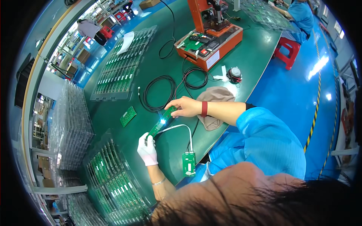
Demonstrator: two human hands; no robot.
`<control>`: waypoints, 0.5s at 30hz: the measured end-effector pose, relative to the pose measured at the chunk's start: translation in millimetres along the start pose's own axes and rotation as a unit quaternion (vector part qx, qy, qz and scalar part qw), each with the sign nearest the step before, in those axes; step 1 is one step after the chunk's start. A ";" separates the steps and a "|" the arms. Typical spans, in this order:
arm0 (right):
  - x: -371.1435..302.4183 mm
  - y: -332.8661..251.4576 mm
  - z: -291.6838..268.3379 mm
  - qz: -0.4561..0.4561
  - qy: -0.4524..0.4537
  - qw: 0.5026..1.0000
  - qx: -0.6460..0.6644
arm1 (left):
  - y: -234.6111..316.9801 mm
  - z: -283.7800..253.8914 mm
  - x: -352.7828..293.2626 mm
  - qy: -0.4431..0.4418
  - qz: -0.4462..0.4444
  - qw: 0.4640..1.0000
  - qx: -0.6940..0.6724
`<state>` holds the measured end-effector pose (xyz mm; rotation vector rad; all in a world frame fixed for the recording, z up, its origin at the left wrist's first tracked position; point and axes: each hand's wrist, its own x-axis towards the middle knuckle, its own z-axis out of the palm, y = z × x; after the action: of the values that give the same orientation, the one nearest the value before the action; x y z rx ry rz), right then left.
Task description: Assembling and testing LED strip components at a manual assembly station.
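A long narrow green circuit board (157, 128) with lit white display digits and a bright light spans between my two hands. My left hand (147, 149), in a white glove, pinches its lower left end. At the upper right end, my bare right hand (184, 107) grips the board between thumb and fingers. A white ribbon cable (186, 128) runs from near the board to a smaller green circuit board (189, 164) at the table's near edge. Another small green board (128, 116) lies on the table, left of the one I hold.
Clear trays of green boards lie at the near left (117, 180) and far left (124, 64). An orange machine (211, 49) stands at the back, with coiled black cable (158, 93), a round speaker-like part (235, 73) and a brown cloth (215, 109) nearer me. Stacked clear trays (73, 128) rise beyond the left edge.
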<state>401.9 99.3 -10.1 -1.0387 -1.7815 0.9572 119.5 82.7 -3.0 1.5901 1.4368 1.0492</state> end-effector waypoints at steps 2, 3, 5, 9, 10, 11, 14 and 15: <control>-1.8 1.8 -1.8 -0.001 0.004 1.000 -0.003 | -0.3 2.7 0.1 -0.002 0.001 1.000 -0.011; -1.0 1.6 -0.6 -0.001 0.002 1.000 -0.001 | -1.0 2.0 -0.2 -0.001 -0.001 1.000 -0.010; 1.1 0.3 1.3 0.010 0.000 1.000 0.001 | -1.7 -0.1 0.0 0.004 0.003 1.000 -0.008; 6.6 -0.3 6.5 0.020 -0.001 1.000 0.012 | -5.6 -5.9 3.6 0.008 0.008 1.000 -0.007; 8.3 0.5 8.7 0.019 0.001 1.000 0.019 | -7.2 -8.1 5.1 0.007 0.012 1.000 -0.008; 9.7 3.1 14.9 0.019 0.000 0.999 0.029 | -9.7 -11.9 3.9 0.007 0.012 1.000 -0.007; 11.5 15.2 23.3 0.006 0.007 0.997 0.073 | -16.4 -14.5 7.3 0.004 -0.010 1.000 -0.007; 14.0 20.2 31.0 0.007 -0.015 0.996 0.090 | -26.4 -19.2 7.0 0.011 -0.009 1.000 -0.009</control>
<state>374.7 113.3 -35.2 -0.9292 -1.6793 1.1251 91.7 92.4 -18.9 1.5541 1.4510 1.0696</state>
